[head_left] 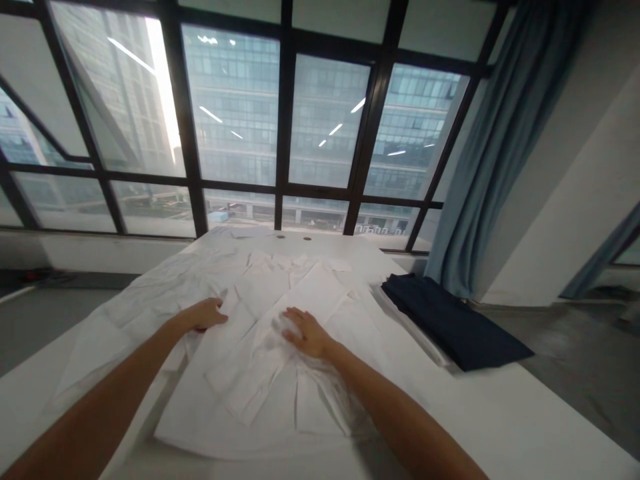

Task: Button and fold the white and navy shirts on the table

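Two bare forearms reach in from the near edge of the white tabletop [500, 413] and end on a white garment [260, 373] spread flat across its middle. That garment is the landmark for everything else. It lies with its hem toward the camera and its collar end toward the window [280, 120], and one sleeve is folded inward across the body of the cloth.

On the left side of the garment, the left hand [206, 313] rests with fingers curled over a fold of fabric, lightly gripping the edge of the cloth where the sleeve meets the body. Near the centre of the garment, the right hand [307, 332] lies palm down with fingers spread and released, pressing flat on the folded sleeve; it grasps nothing.

Left of the garment, more loose white fabric [120, 313] trails out over the tabletop toward the far left corner. Right of the garment, close to its edge but apart from it, a folded dark navy cloth [450, 320] lies near the tabletop's right edge. Beyond the garment stands the black-framed window, and to the right beyond it hangs a blue curtain [500, 147] beside a white wall.
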Motion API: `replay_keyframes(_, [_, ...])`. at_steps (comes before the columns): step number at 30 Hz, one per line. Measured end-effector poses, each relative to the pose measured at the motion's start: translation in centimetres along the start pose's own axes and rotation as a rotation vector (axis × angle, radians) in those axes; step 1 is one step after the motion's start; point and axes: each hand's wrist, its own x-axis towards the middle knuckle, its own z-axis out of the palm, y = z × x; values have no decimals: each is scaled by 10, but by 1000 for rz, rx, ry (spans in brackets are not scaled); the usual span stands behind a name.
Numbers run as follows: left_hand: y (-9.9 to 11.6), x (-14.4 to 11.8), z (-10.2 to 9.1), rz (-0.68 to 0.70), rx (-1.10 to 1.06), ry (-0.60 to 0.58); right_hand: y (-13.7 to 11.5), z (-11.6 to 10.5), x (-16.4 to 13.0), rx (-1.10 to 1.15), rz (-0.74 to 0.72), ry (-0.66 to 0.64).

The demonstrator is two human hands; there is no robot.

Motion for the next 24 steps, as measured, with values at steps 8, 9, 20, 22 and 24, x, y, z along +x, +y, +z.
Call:
replay_keyframes(8, [102, -26, 21, 197, -56, -216, 34, -21, -13, -21, 74, 228])
replay_keyframes(9, [112, -28, 31, 201, -38, -238, 36, -23, -17, -28, 84, 230])
replay_keyframes(20, [131, -11, 93, 102, -313, -251, 67, -71, -66, -250, 442, 230])
replay_keyframes(22, [126, -11, 91, 126, -406, -292, 81, -84, -82, -333, 635, 226])
replay_keyframes(24, [117, -13, 86, 247, -432, -237, 95, -94, -99, -390, 823, 175])
